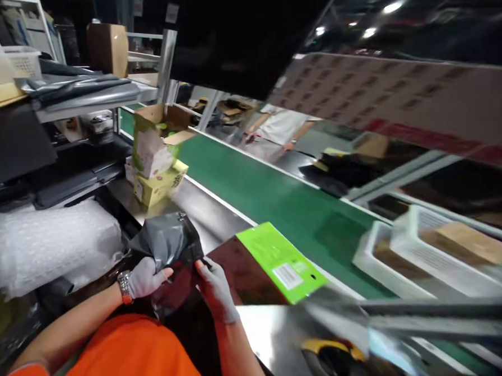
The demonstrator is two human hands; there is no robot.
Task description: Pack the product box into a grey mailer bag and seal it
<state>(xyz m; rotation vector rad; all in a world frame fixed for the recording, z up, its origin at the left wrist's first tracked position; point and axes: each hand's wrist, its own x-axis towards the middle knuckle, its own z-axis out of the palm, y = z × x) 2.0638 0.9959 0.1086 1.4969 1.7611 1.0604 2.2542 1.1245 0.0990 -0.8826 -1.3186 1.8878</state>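
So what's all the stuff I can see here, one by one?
grey plastic bag: one, dark grey, on the steel counter, gripped by both hands
flat packet: one, bright green with a white label, right of the bag at the belt's edge
conveyor belt: one, green, running diagonally past the counter
printed cartons: a stack, yellow-green and white, at the counter's far end
bubble wrap: one bundle, clear white, on the left
crates: two, white, beyond the belt on the right
another person: one, light top, across the belt, blurred
left hand: one, grey glove, wristwatch, pinching the bag
right hand: one, grey glove, pinching the bag's edge
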